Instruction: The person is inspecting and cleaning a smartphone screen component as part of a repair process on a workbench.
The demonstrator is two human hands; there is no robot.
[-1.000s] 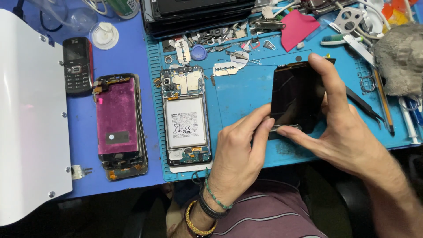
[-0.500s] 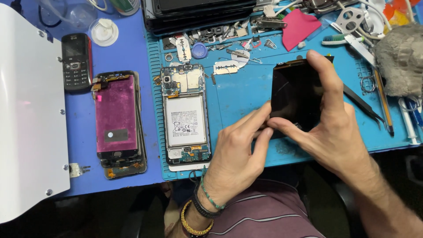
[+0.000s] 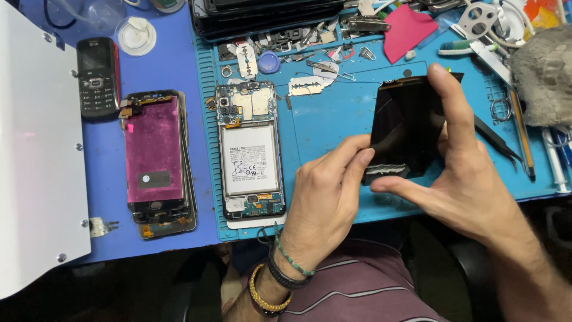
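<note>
Both hands meet over the blue work mat point(image 3: 333, 125) that covers the right part of the surface, and between them they hold a dark, glossy phone screen panel point(image 3: 405, 122) lifted and tilted above the mat. The right hand point(image 3: 471, 179) grips the panel from the right side, its forefinger laid up along the right edge toward the top corner and its thumb stretched under the bottom edge. The left hand point(image 3: 325, 197) is curled, its fingertips pressed against the panel's lower left corner, with beaded bracelets point(image 3: 280, 274) around the wrist. Just left of the hands an opened phone point(image 3: 249, 152) lies flat on the mat, back removed, showing a white battery and circuit boards. Further left, on the bare blue surface, rests a stack of screen assemblies point(image 3: 156, 158) with a magenta backing on top, and above it a small black keypad phone point(image 3: 97, 76). A white panel point(image 3: 36, 149) fills the far left. Razor blades point(image 3: 307, 86), screws and small parts lie scattered along the top of the mat, beside a pink cloth point(image 3: 411, 30). Black tweezers point(image 3: 497, 143) lie right of the held panel, near a grey rag point(image 3: 545, 74).
</note>
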